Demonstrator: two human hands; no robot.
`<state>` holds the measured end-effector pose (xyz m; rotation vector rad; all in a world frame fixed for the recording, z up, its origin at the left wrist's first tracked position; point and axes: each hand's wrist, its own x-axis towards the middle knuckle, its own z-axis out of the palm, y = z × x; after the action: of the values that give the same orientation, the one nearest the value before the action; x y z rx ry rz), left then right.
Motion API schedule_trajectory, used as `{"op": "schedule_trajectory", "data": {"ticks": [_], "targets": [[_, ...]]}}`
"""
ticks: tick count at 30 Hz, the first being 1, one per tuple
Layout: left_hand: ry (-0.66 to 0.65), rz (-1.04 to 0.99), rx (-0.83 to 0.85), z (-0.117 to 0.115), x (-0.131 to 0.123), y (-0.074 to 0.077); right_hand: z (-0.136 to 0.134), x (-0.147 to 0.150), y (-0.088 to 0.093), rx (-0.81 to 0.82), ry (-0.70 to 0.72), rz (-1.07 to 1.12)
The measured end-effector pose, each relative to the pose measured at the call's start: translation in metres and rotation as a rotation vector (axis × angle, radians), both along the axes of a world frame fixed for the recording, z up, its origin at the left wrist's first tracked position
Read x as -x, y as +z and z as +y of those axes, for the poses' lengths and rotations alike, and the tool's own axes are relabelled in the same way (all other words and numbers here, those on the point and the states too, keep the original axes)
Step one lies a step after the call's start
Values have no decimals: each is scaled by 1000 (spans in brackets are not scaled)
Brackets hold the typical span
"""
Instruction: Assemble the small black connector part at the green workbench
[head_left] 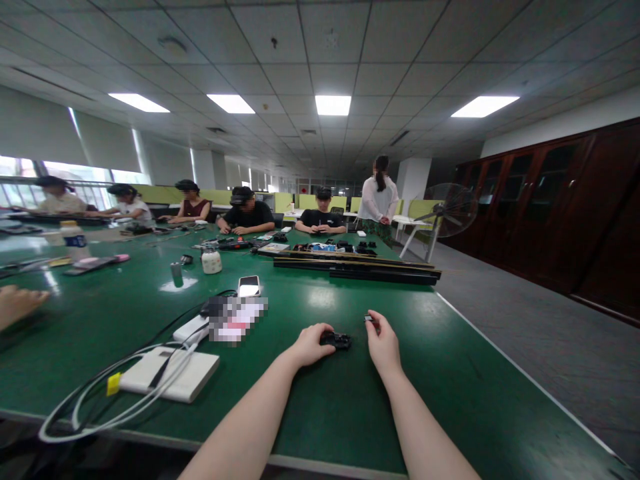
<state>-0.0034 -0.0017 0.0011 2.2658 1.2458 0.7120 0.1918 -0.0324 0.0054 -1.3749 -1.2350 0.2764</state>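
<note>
My left hand [311,345] is closed on the left end of a small black plastic part [341,341], whose top shows an uneven, open-looking inside. Its exact kind is too small to make out. To the right, my right hand [383,340] pinches a tiny dark piece with a pale face [369,319] between thumb and fingertips. A short gap separates the two hands, both low over the green table [430,387].
Left of my arms lie a white box [175,377] with looped white cables, a power strip [191,329] and a phone [249,287]. Long black bars [355,265] lie ahead. Another person's hand [20,305] reaches in at far left; several people sit beyond.
</note>
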Motion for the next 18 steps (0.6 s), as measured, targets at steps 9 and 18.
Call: {"op": "schedule_trajectory", "data": {"ticks": [9, 18], "targets": [[-3, -3, -11, 2, 0, -3, 1, 0, -1, -21, 4, 7], [-3, -6, -11, 2, 0, -3, 0, 0, -1, -13, 13, 1]]}}
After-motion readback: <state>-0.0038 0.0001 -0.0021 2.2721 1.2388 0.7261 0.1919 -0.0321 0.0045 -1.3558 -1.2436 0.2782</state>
